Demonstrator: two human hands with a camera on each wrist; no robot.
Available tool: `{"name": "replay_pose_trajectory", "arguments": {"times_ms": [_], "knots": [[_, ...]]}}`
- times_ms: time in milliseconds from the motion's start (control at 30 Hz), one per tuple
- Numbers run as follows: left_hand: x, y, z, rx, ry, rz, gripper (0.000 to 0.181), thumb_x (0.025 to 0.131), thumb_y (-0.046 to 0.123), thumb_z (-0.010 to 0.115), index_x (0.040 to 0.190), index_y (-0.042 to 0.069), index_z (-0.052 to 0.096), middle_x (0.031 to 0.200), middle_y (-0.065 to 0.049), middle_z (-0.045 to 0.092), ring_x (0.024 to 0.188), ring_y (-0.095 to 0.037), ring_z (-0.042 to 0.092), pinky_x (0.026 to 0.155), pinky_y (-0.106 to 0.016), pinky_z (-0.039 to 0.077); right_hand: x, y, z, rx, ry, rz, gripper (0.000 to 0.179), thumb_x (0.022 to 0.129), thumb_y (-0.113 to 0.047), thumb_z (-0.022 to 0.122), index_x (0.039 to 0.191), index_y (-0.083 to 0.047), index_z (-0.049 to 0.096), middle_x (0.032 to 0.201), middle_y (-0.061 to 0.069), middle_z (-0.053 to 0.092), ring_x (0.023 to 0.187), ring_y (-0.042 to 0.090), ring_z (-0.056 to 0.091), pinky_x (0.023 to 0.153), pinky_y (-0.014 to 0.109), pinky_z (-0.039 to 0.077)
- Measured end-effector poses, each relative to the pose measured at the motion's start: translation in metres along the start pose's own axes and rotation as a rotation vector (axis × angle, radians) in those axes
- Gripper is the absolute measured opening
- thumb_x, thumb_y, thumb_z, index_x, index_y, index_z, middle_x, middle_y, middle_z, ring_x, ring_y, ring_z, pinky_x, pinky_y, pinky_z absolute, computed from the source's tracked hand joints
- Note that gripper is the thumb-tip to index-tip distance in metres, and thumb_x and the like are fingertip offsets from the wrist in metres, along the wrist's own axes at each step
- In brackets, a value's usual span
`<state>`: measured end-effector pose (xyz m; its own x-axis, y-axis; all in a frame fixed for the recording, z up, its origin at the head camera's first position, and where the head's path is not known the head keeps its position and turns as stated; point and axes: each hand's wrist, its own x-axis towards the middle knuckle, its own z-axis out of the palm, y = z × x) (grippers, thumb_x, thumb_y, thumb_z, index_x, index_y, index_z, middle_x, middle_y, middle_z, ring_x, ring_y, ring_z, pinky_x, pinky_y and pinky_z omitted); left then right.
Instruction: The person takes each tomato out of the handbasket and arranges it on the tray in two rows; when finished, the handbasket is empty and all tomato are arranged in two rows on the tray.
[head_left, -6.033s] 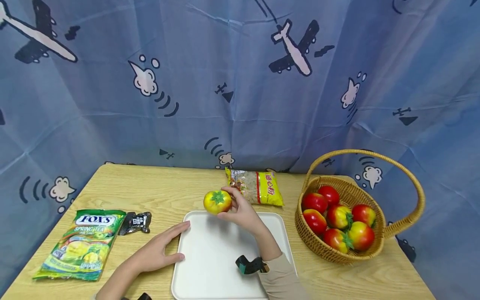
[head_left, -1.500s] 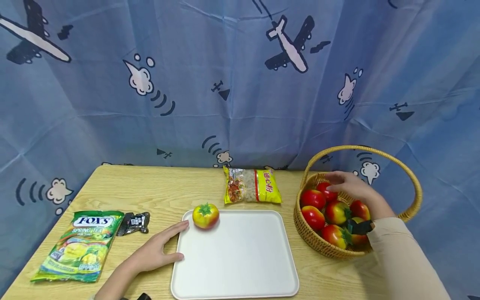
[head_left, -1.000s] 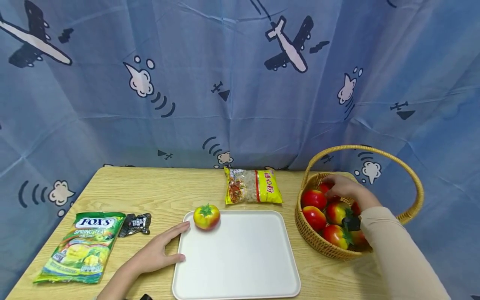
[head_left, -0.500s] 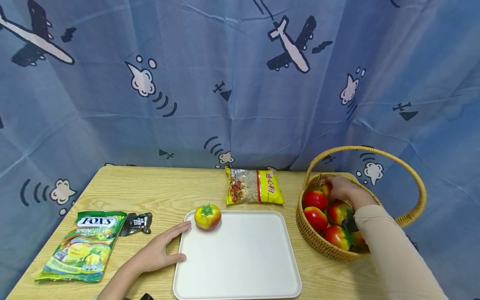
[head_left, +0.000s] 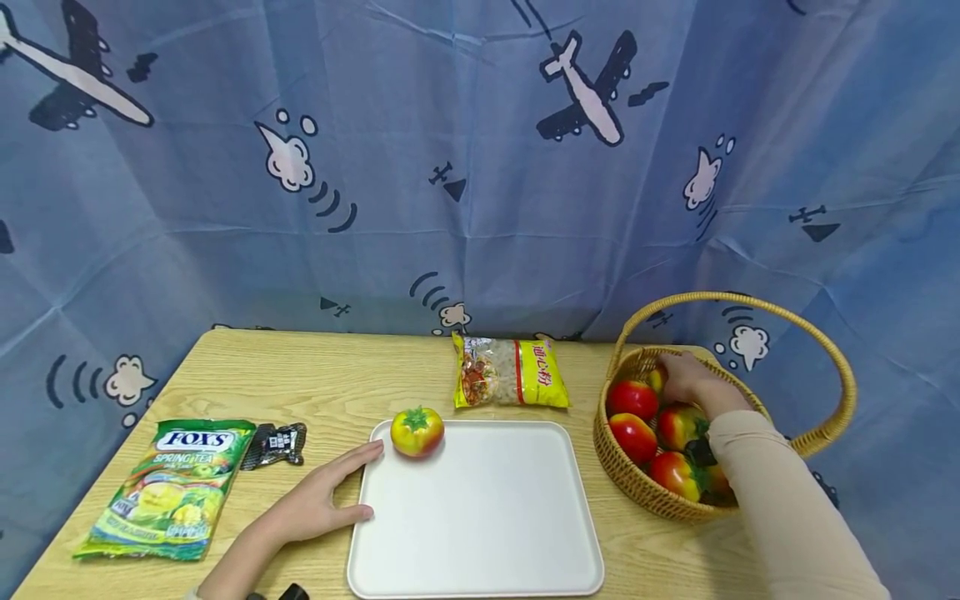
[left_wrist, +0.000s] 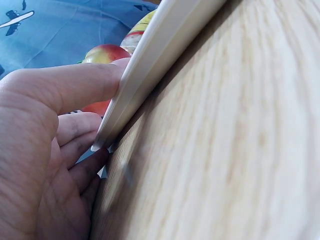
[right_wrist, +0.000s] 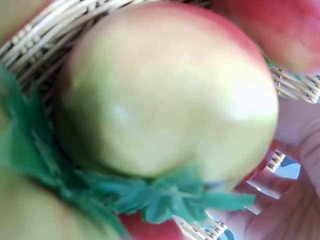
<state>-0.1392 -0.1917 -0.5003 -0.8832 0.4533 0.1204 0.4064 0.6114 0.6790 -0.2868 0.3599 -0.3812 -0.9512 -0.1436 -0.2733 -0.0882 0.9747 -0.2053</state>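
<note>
My left hand (head_left: 318, 496) lies at the left side of a white tray (head_left: 480, 517), its relaxed fingers and thumb touching the rim. One red-and-yellow tomato (head_left: 417, 432) with a green leafy top sits in the tray's far left corner. My right hand (head_left: 690, 382) is down inside a wicker basket (head_left: 637, 490), gripping a tomato (head_left: 657, 379) near its back wall; most of that tomato is hidden by the hand. Several other tomatoes (head_left: 632, 437) fill the basket around it. In the right wrist view, a large yellowish tomato (right_wrist: 170, 90) hides much of the hand's grip.
Behind the tray lies a yellow bag of pasta (head_left: 512, 372). To the left are a green candy bag (head_left: 168, 492) and a small black packet (head_left: 275, 446). The basket's tall handle (head_left: 843, 392) arches over its opening. A blue curtain (head_left: 375, 167) hangs behind the table.
The right hand set a tomato in the tray's far left corner, moved to the basket, reached down and took hold of a back tomato, which has turned its yellow side up. The left hand stayed.
</note>
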Motion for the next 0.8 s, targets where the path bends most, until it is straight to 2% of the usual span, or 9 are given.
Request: {"name": "replay_pose_trajectory", "arguments": {"times_ms": [133, 267, 367, 567, 800], "knots": [[0.000, 0.000, 0.001, -0.003, -0.002, -0.005, 0.077, 0.081, 0.048, 0.069, 0.146, 0.020, 0.038, 0.152, -0.003, 0.036, 0.138, -0.034, 0.035, 0.108, -0.059, 0.032, -0.001, 0.005, -0.001, 0.006, 0.020, -0.051, 0.064, 0.072, -0.009, 0.070, 0.127, 0.012, 0.044, 0.117, 0.038, 0.046, 0.099, 0.044, 0.047, 0.084, 0.054, 0.046], [0.001, 0.000, 0.000, -0.007, -0.010, -0.011, 0.077, 0.081, 0.048, 0.069, 0.146, 0.019, 0.038, 0.152, -0.004, 0.035, 0.138, -0.035, 0.034, 0.108, -0.060, 0.031, -0.002, 0.009, -0.005, 0.009, 0.069, -0.117, 0.065, 0.066, -0.012, 0.074, 0.122, 0.011, 0.048, 0.105, 0.028, 0.057, 0.088, 0.036, 0.052, 0.078, 0.046, 0.049], [0.001, 0.001, -0.001, -0.016, -0.015, -0.014, 0.077, 0.082, 0.047, 0.068, 0.146, 0.018, 0.038, 0.152, -0.006, 0.035, 0.138, -0.036, 0.034, 0.108, -0.062, 0.031, -0.004, 0.010, -0.009, -0.020, 0.115, -0.154, 0.064, 0.064, -0.014, 0.076, 0.118, 0.009, 0.051, 0.098, 0.022, 0.060, 0.083, 0.032, 0.053, 0.074, 0.042, 0.048], [0.001, 0.001, -0.001, -0.017, -0.019, -0.017, 0.077, 0.082, 0.048, 0.068, 0.147, 0.020, 0.037, 0.153, -0.006, 0.034, 0.138, -0.036, 0.033, 0.108, -0.062, 0.031, -0.011, 0.008, -0.019, 0.036, 0.136, -0.151, 0.067, 0.070, -0.016, 0.077, 0.124, 0.009, 0.046, 0.110, 0.030, 0.055, 0.089, 0.037, 0.052, 0.075, 0.047, 0.048], [0.001, 0.000, 0.000, -0.022, -0.022, -0.020, 0.077, 0.082, 0.047, 0.068, 0.147, 0.020, 0.037, 0.153, -0.006, 0.034, 0.138, -0.037, 0.033, 0.108, -0.062, 0.030, -0.024, 0.000, -0.032, 0.099, 0.166, -0.154, 0.071, 0.077, -0.023, 0.076, 0.129, 0.009, 0.040, 0.113, 0.031, 0.048, 0.092, 0.038, 0.050, 0.074, 0.045, 0.047]]}}
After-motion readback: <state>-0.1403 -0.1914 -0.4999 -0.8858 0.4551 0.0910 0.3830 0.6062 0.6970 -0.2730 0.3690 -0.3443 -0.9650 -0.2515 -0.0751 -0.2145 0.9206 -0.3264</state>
